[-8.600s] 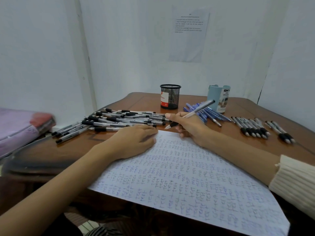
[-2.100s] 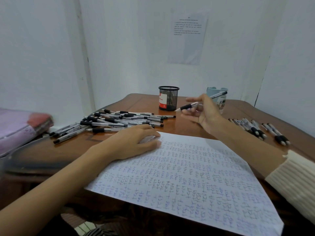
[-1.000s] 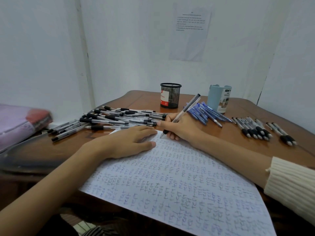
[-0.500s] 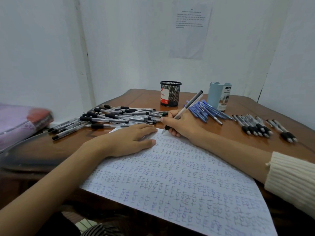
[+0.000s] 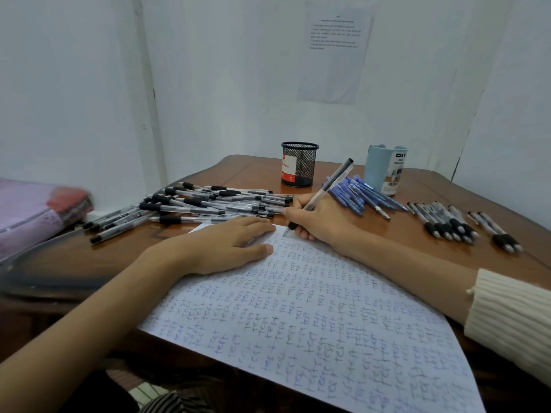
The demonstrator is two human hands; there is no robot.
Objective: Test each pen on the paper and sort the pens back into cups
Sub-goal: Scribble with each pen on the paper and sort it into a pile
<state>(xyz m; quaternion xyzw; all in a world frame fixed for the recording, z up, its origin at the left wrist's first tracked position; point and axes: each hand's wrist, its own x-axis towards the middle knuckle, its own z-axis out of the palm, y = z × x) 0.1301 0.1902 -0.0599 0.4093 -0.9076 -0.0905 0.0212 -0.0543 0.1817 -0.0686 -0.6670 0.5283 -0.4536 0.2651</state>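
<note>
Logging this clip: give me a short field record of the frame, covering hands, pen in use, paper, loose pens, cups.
left hand: flat on the paper, holding it down
right hand: grips a clear pen, tip at the paper
paper: filled with rows of handwritten "test"
loose pens: black-grip pile at left; blue pens centre; black-grip row at right
cups: black mesh cup and light blue cup upright, no pens showing above rims

Table: wood, glossy varnish w/ reflections. Paper: matt, ink-covered. Far black cup: metal mesh. Light-blue cup to its right: smooth plastic. Pen pile at left & held pen: clear plastic, black rubbery-looking grips. Sleeve, near right: ribbed knit cloth.
</note>
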